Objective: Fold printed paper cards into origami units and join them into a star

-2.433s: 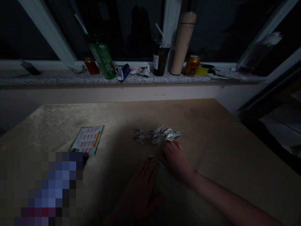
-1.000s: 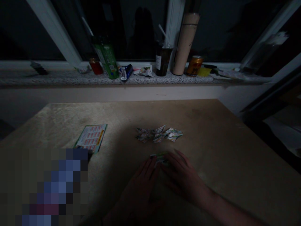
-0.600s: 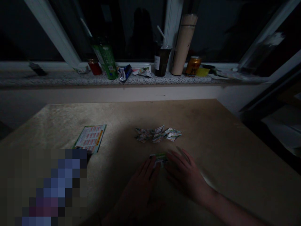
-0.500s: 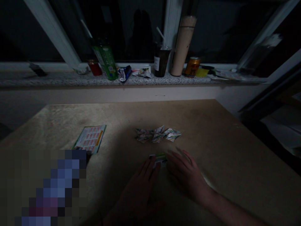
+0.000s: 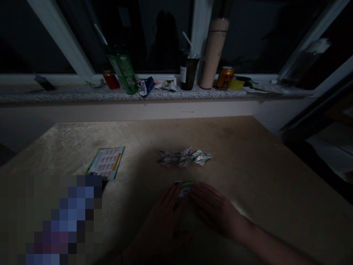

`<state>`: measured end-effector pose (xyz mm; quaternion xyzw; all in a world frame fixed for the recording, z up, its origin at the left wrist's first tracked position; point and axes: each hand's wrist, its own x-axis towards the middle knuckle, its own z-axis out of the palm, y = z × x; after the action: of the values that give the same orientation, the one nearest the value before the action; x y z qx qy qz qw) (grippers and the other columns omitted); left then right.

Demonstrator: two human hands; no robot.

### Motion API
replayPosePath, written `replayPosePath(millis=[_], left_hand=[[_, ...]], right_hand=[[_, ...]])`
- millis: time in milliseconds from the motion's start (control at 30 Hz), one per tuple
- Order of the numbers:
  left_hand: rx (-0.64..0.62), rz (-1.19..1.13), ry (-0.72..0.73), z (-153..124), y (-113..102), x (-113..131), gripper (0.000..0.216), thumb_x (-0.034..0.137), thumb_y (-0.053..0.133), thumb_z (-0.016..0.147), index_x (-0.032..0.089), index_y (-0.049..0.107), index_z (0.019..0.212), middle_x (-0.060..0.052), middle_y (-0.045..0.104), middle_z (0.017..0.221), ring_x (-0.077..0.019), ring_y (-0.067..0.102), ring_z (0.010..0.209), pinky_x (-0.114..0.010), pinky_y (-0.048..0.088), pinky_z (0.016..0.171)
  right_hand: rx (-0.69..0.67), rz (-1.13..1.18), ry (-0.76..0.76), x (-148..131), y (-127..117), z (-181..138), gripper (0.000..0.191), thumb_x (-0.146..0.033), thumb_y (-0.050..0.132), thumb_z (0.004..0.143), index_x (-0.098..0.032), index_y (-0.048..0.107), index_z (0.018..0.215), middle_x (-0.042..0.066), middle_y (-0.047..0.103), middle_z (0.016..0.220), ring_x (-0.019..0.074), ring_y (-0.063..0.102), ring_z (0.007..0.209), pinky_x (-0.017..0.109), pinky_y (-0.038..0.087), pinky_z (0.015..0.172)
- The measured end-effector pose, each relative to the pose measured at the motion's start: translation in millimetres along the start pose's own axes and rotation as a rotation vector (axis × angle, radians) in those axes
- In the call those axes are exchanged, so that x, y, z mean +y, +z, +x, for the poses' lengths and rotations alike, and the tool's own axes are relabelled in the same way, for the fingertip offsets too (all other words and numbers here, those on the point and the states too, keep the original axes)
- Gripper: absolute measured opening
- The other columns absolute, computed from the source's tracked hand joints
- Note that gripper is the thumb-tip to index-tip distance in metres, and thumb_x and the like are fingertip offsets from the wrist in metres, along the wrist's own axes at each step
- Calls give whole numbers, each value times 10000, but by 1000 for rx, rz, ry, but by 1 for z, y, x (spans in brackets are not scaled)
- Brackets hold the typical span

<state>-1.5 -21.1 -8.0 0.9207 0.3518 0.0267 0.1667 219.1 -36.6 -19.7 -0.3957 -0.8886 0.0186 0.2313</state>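
Observation:
In dim light a small folded printed paper piece lies on the tan tabletop in front of me. My left hand lies flat with its fingertips on the piece's left side. My right hand lies beside it, fingers stretched out and pressing the piece's right side. Just beyond, a cluster of several folded paper pieces rests on the table, apart from both hands.
A printed leaflet lies at the left, above a blurred-out patch. The stone windowsill carries a green bottle, a red jar, a dark cup with a straw, a tall beige tube and an orange can.
My right hand has drawn back from the cluster of folded pieces and settled lower, beside the small piece. My left hand has stayed on that piece's left side.

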Motion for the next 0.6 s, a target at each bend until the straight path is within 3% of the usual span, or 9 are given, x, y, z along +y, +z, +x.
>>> replayPosePath(millis=[233, 600], left_hand=[[10, -48, 59, -4, -4, -11, 840, 486, 593, 777, 229, 155, 1446, -80, 95, 1522, -314, 149, 1361, -479, 251, 1067], [2, 65, 76, -9, -4, -20, 740, 530, 438, 870, 212, 109, 1452, -65, 129, 1516, -298, 123, 1367, -478, 137, 1100]], right_hand=[[-185, 43, 55, -1, -4, 0, 386, -187, 427, 909, -154, 468, 1291, 70, 532, 1302, 174, 493, 1195, 429, 297, 1094], [-135, 18, 39, -3, -4, 2, 345, -210, 457, 893, -156, 529, 1226, 73, 587, 1240, 189, 548, 1134, 441, 332, 1058]])
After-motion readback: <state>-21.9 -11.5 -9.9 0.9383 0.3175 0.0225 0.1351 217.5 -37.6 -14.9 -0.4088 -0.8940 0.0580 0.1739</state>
